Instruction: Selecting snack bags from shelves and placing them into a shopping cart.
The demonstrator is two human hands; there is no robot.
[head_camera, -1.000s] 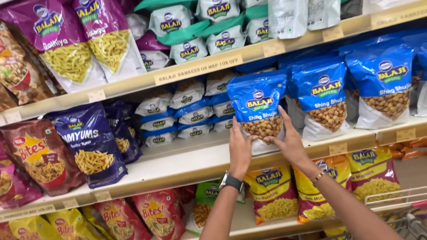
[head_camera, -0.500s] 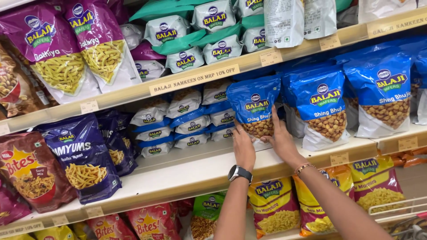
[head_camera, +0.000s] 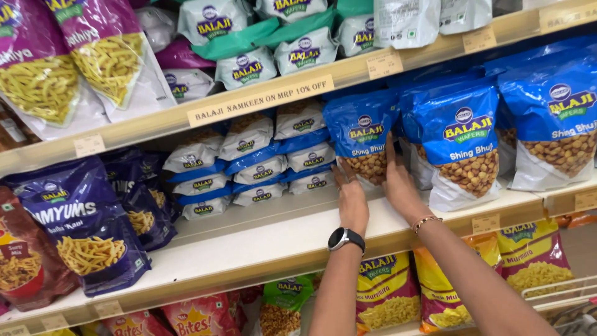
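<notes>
We have both hands on a glossy blue snack pouch (head_camera: pixel 360 140) with a clear window showing coated peanuts, standing upright on the middle shelf (head_camera: pixel 261 249) just right of the frame's centre. Our left hand (head_camera: pixel 352 202), with a black smartwatch (head_camera: pixel 346 238) on its wrist, presses its fingers against the pouch's lower front, fingers together and flat rather than pinching. Our right hand (head_camera: pixel 398 183), a thin beaded bracelet (head_camera: pixel 426 221) at the wrist, cups the pouch's right edge, fingers slipped into the gap beside the next blue peanut pouch (head_camera: pixel 463 146); how far they curl behind we cannot tell. That neighbour touches our pouch, and a third of the same kind (head_camera: pixel 556 130) stands at the right edge. To the left, small puffy white-and-blue packets (head_camera: pixel 255 165) lie stacked, crinkled and pillow-shaped. Further left, dark blue bags of fried sticks (head_camera: pixel 78 221) lean at the shelf front. The pale, smooth shelf edge carries small paper price tags (head_camera: pixel 485 224). Below, yellow-and-maroon bags (head_camera: pixel 385 289) sit partly hidden by our forearms.
</notes>
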